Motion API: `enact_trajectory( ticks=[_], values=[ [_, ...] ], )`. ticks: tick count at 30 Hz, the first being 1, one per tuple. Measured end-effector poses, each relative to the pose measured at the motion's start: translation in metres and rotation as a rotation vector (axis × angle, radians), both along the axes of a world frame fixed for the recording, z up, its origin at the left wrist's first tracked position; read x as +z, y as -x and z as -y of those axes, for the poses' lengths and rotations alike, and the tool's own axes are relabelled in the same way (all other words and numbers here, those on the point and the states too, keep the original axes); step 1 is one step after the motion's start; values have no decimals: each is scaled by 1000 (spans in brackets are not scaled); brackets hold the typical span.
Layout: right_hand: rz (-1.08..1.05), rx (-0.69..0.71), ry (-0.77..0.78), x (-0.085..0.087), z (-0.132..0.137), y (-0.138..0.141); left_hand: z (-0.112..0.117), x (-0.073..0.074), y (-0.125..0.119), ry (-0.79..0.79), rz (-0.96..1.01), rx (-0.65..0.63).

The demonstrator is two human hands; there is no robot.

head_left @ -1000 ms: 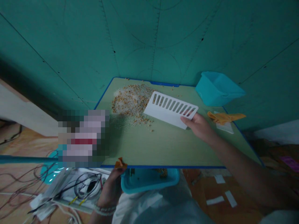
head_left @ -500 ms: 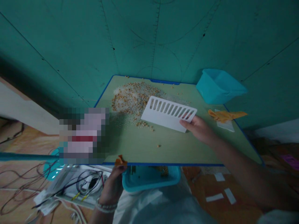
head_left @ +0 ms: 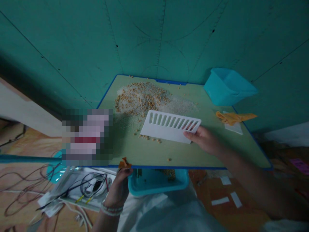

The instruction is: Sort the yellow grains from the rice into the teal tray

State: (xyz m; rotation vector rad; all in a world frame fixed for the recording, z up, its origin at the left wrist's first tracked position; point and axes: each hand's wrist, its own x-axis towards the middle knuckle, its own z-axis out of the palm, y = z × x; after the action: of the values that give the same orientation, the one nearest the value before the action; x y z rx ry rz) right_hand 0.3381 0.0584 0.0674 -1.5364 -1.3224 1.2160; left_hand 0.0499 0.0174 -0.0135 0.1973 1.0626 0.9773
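My right hand [head_left: 205,138] grips the right end of a white plastic divider panel [head_left: 164,131] with a row of slots. The panel stands tilted on the table, its lower edge behind a few yellow beans [head_left: 151,139]. Beyond it lies a spread pile of yellow beans mixed with white grains [head_left: 140,98]. Below the table's front edge, my left hand [head_left: 120,185] is closed on the left end of a blue plastic basin [head_left: 158,189]. Beans lie inside this basin, partly hidden by the table edge. A single bean [head_left: 169,159] sits near the front edge.
A blue bin [head_left: 229,88] stands at the table's back right. An orange cloth [head_left: 230,118] lies over a white sheet at the right. A blurred-out block [head_left: 88,137] covers the left edge. Cables and a white tray [head_left: 70,187] are on the floor at left.
My right hand has drawn the divider panel toward me and slightly left, with some beans in front of it. More white grains show behind it. My left hand still holds the basin.
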Motion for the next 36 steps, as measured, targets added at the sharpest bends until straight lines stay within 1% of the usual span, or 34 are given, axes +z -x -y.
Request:
enact_trajectory(
  ticks=[7, 10, 14, 19, 25, 31, 34, 36],
  values=[
    [-57, 0, 73, 4, 14, 3, 1, -3, -4, -48, 11, -5],
    [-44, 15, 89, 6, 19, 1, 0, -4, -5, -61, 18, -7],
    [-10, -13, 115, 8, 26, -4, 0, -4, -6, -99, -10, 6],
    [-14, -3, 173, 11, 31, -11, 2, -4, -10, -112, 13, -53],
    [-44, 34, 263, 8, 37, -20, 3, -5, -11, -61, 46, -70],
    [-134, 36, 299, 9, 51, -13, 2, 1, -10, -77, 37, -125],
    [-170, 30, 325, 8, 58, -10, 1, 2, -11, -90, 29, -106],
    [-156, 38, 332, 6, 62, -11, 2, 2, -11, -89, 36, -91]
  ],
)
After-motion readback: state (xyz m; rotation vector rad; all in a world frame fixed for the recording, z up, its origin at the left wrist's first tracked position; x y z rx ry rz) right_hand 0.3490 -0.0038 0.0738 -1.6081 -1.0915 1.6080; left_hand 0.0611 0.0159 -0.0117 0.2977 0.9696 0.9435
